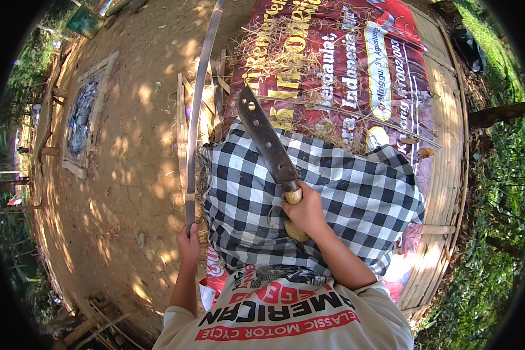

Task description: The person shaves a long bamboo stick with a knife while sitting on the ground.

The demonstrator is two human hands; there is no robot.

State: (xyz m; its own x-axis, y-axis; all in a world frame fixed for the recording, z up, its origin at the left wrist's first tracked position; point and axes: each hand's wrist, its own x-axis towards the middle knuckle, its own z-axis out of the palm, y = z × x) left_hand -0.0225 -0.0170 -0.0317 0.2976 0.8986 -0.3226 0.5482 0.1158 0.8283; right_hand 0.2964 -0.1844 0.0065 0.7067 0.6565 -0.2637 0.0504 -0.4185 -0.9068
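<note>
My right hand (305, 211) is closed round the wooden handle of a machete (268, 140). Its broad dark blade, pierced by several holes, points away from me and slightly left above my lap. A black-and-white checked cloth (239, 195) covers my legs beneath it. On the left, the fingers of my left hand (188, 242) are wrapped round the near end of a long, thin bamboo strip (198, 99). The strip runs far forward, beyond the top of the view, and stands apart from the blade.
A red printed banner (347, 58) strewn with curly shavings (259, 61) lies over a bamboo platform (446, 140). More split pieces (182, 122) lie along its left side. On the dirt ground are a framed ash bed (83, 119) and, farther off, a green container (85, 22).
</note>
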